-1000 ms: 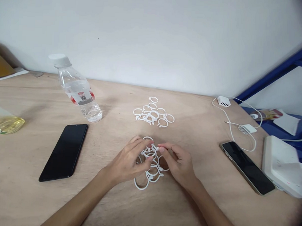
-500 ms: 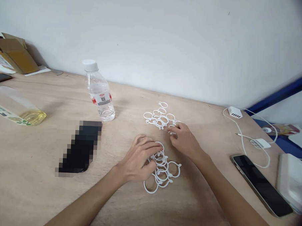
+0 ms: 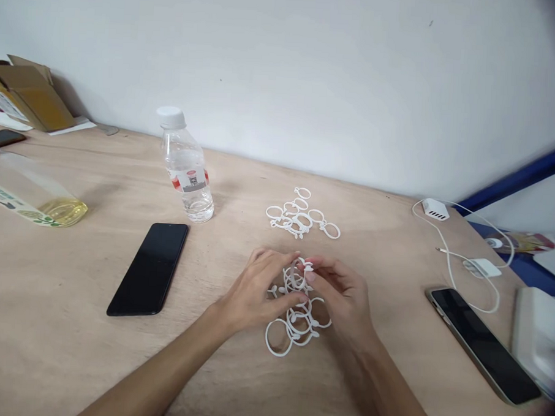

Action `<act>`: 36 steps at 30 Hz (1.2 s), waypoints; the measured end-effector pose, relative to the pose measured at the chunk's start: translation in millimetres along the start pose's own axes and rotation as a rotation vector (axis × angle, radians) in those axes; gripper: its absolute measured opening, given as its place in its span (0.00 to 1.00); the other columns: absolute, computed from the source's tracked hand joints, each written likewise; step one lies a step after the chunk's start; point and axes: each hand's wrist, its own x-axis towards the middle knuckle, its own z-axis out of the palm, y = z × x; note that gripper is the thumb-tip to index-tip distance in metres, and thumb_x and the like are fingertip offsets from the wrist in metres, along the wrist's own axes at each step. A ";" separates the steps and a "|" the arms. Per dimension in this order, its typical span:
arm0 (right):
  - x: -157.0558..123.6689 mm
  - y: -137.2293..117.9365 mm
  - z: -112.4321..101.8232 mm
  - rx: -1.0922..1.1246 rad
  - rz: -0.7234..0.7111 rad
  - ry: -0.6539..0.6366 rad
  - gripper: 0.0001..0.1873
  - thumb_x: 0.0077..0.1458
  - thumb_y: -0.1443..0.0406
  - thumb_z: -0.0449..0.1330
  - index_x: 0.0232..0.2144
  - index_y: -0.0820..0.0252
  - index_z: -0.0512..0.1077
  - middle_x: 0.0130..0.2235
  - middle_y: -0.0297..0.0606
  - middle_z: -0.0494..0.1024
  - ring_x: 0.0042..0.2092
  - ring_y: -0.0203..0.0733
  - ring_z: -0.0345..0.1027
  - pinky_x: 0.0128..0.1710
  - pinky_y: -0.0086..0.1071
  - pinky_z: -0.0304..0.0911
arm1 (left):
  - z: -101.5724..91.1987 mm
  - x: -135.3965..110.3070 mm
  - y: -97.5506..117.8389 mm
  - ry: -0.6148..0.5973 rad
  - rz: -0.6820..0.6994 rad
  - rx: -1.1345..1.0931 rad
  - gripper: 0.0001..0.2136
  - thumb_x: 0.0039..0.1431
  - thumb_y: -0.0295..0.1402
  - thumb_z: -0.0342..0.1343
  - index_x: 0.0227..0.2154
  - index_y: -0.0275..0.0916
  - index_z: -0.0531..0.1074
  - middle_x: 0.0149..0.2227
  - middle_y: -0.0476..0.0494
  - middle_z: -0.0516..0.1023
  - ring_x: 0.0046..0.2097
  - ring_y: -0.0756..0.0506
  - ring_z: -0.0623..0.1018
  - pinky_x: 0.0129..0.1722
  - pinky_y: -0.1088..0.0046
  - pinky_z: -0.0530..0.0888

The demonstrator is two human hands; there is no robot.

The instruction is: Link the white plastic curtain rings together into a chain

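My right hand (image 3: 350, 294) pinches a white plastic ring clip (image 3: 296, 275) by its small tab, between thumb and fingertips. The clip is raised on edge above the near pile of similar ring clips (image 3: 278, 353). On the left of this pile, my left hand (image 3: 258, 290) has thumb and index finger apart, around the raised clip. Its index fingertip is close to the clip's top; whether it touches cannot be made out. Both hands hide part of the near pile. Farther back lies a second, looser group of white ring clips (image 3: 303, 221).
A water bottle (image 3: 187, 173) stands behind a black phone (image 3: 148, 270) on the wooden table (image 3: 224, 377). At left are a bottle with yellow liquid (image 3: 39, 197) and a cardboard box (image 3: 38, 96). Another phone (image 3: 480, 345), a white cable (image 3: 447, 258) and a charger (image 3: 436, 209) lie right.
My right hand has come from the far group toward me and now grips a ring clip beside my left hand. The left thumb and index finger have spread around that clip.
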 end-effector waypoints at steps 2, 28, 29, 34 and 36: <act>-2.6 3.7 1.0 0.055 0.022 0.008 0.09 0.49 0.60 0.66 0.33 0.57 0.76 0.33 0.38 0.82 0.35 0.41 0.76 0.34 0.32 0.71 | 1.3 -0.6 0.4 0.074 0.027 0.000 0.19 0.57 0.34 0.58 0.51 0.38 0.67 0.44 0.39 0.77 0.46 0.43 0.75 0.49 0.62 0.70; 2.0 11.0 -8.1 -0.239 -0.123 0.086 0.08 0.53 0.60 0.62 0.32 0.57 0.78 0.35 0.39 0.81 0.37 0.42 0.75 0.37 0.35 0.71 | 3.8 -0.4 -4.0 0.045 -0.057 -0.024 0.17 0.57 0.31 0.57 0.50 0.36 0.69 0.45 0.38 0.75 0.48 0.42 0.73 0.48 0.61 0.73; 7.0 13.1 -10.3 -0.280 -0.123 0.104 0.09 0.53 0.60 0.62 0.34 0.57 0.78 0.36 0.39 0.81 0.37 0.43 0.75 0.38 0.36 0.70 | 4.7 0.0 -5.4 0.056 -0.076 -0.015 0.17 0.56 0.30 0.57 0.50 0.36 0.69 0.46 0.38 0.74 0.49 0.41 0.73 0.48 0.61 0.73; 48.1 22.5 -16.0 -0.682 -0.250 0.143 0.11 0.53 0.63 0.59 0.38 0.58 0.77 0.33 0.38 0.80 0.34 0.42 0.70 0.39 0.38 0.67 | 8.0 -0.3 -10.5 0.057 -0.116 0.027 0.24 0.48 0.22 0.53 0.51 0.38 0.69 0.48 0.39 0.73 0.50 0.40 0.71 0.51 0.57 0.70; 64.3 25.5 -13.9 -0.823 -0.307 0.094 0.12 0.54 0.64 0.58 0.40 0.59 0.77 0.32 0.38 0.78 0.34 0.43 0.69 0.39 0.39 0.65 | 8.0 -0.9 -10.6 0.025 -0.128 0.064 0.27 0.45 0.22 0.53 0.52 0.39 0.69 0.48 0.40 0.73 0.50 0.40 0.70 0.51 0.55 0.69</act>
